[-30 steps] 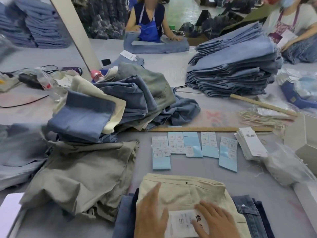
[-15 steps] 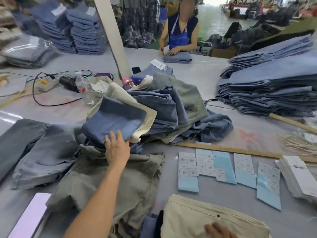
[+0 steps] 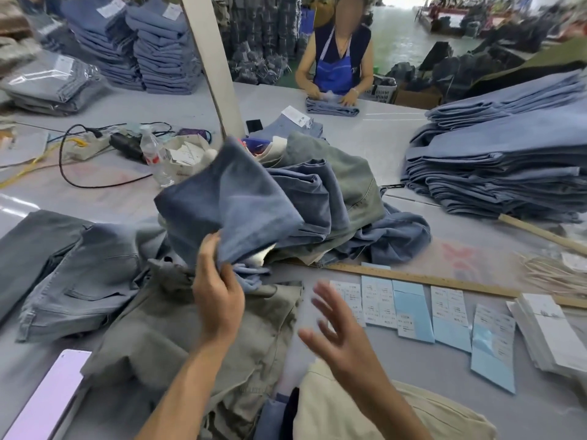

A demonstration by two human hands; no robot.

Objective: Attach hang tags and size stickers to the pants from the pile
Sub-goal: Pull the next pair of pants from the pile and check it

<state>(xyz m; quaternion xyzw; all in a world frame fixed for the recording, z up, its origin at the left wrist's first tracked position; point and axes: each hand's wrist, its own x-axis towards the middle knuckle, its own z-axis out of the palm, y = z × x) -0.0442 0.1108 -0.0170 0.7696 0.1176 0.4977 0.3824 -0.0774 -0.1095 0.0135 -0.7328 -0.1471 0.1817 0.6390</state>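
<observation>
My left hand [image 3: 217,293] grips the lower edge of a blue pair of pants [image 3: 232,201] and holds it lifted off the jumbled pile of pants [image 3: 336,198] in the middle of the table. My right hand [image 3: 341,331] hovers with fingers spread, holding nothing, above the beige pants [image 3: 320,408] lying at the near edge. Blue sheets of size stickers [image 3: 413,309] lie in a row to the right of it. A stack of white hang tags [image 3: 552,335] sits at the far right.
Olive pants [image 3: 178,331] and grey-blue pants [image 3: 79,274] lie spread to the left. A wooden ruler [image 3: 444,281] runs behind the stickers. A tall folded stack of blue pants [image 3: 508,160] stands at the right. A bottle, cables and a pillar are at the back; a person works across the table.
My left hand has closed on the blue pants and raised them from the pile. My right hand has left the beige pants and lifted into the air with fingers spread.
</observation>
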